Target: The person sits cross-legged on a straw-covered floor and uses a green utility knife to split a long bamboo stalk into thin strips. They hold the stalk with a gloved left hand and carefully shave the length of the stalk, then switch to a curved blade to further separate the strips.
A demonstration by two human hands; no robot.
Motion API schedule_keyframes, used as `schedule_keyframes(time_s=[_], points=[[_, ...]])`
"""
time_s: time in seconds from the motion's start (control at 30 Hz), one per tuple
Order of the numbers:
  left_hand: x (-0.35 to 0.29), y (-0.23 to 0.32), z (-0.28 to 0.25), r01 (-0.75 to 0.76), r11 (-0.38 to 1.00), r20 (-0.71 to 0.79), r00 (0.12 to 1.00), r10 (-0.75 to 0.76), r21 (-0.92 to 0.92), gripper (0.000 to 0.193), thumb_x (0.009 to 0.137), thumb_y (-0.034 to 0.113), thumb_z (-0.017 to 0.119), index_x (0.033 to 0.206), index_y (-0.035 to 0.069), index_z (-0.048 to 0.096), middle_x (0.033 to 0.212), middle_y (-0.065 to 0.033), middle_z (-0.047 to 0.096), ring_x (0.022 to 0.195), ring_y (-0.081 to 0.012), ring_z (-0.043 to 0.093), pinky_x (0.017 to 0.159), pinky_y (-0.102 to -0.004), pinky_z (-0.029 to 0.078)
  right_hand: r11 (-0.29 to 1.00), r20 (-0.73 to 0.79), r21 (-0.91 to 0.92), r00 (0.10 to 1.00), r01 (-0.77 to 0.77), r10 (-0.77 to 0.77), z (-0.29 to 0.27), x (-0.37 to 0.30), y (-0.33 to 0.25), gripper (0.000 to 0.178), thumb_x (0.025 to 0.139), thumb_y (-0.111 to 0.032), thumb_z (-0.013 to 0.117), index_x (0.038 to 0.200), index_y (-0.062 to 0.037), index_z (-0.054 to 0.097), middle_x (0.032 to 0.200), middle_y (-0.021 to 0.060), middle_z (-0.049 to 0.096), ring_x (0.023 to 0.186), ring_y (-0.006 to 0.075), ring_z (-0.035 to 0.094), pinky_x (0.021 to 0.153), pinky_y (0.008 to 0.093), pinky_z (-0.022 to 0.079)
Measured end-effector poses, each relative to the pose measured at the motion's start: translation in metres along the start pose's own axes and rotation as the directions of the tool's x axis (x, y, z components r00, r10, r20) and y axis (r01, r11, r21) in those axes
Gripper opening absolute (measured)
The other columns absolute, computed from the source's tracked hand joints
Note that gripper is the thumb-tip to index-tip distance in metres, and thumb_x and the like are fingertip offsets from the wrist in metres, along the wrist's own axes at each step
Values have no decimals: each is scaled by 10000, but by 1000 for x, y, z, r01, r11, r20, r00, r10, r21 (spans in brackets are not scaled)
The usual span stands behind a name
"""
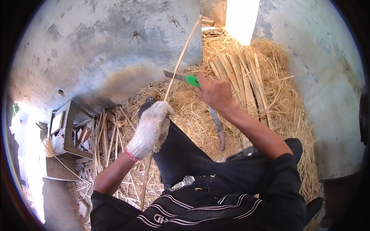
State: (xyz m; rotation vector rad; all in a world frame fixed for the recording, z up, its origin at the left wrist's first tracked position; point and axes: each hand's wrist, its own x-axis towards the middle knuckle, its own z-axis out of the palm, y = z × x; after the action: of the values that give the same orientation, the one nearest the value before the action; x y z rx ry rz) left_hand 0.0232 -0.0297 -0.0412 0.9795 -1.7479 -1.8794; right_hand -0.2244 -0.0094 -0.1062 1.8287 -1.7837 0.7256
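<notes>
My left hand, in a whitish knitted glove, is closed around a long thin strip of pale wood or bamboo. The strip slants up and away past the glove, and its lower end runs down beside my left thigh. My bare right hand grips a knife with a bright green handle. Its dark blade points left and meets the strip a little above the glove; whether it bites into the strip I cannot tell.
Split slats lie on shavings ahead and right. A wooden-handled blade tool rests between my legs, a wristwatch on my lap. Thin sticks and a cluttered wooden frame are left. Grey walls enclose the spot.
</notes>
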Motion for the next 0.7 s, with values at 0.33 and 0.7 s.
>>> schedule_keyframes(time_s=[0.33, 0.7], points=[[-31, -30, 1, 281, 918, 98, 960, -263, -280, 288, 1005, 351, 490, 843, 114, 466, 478, -17, 415, 268, -142, 367, 246, -269, 306, 837, 331, 546, 929, -44, -167, -23, -43, -12, 476, 993, -508, 459, 883, -47, 498, 608, 127, 577, 517, 365, 585, 491, 451, 444], [-47, -21, 7, 461, 792, 197, 887, -417, -401, 361, 1044, 428, 394, 857, 131, 479, 432, 20, 360, 242, -102, 309, 225, -233, 268, 929, 60, 343, 984, 137, -168, -18, -45, -53, 473, 953, -540, 521, 796, -94, 518, 554, 64, 556, 417, 256, 566, 378, 349, 413]])
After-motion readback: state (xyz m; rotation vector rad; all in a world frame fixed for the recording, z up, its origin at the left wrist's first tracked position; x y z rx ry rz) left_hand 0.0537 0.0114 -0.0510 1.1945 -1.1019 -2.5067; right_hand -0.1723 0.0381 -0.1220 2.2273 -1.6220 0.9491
